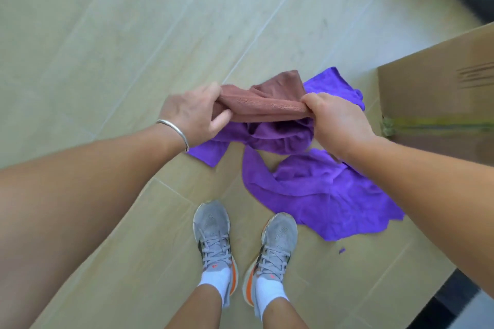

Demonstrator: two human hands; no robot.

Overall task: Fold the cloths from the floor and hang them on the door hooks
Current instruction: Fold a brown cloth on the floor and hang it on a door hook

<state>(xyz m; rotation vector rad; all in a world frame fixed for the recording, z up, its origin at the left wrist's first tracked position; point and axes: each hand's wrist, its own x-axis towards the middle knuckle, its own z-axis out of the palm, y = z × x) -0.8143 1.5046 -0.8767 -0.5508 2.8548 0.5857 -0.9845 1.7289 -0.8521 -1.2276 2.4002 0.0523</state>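
Left fingers: the left hand (192, 112) pinches one end of the brown cloth (267, 100), thumb below, fingers curled over its edge.
Right fingers: the right hand (336, 120) is closed on the other end, knuckles up.
Brown cloth: bunched and stretched between both hands, held above the floor, at about 12 o'clock from the shoes (246, 251).
Purple cloths: still crumpled on the tiled floor (107, 35) beneath the hands, spreading toward 4 o'clock (320, 189).
Cardboard box: at 3 o'clock (441, 93), near the purple cloths.
Door hooks: not in view.
Risk: the brown cloth is bunched, so the fold may come out uneven unless its corners are found first; a loose pinch could drop it back onto the purple heap.
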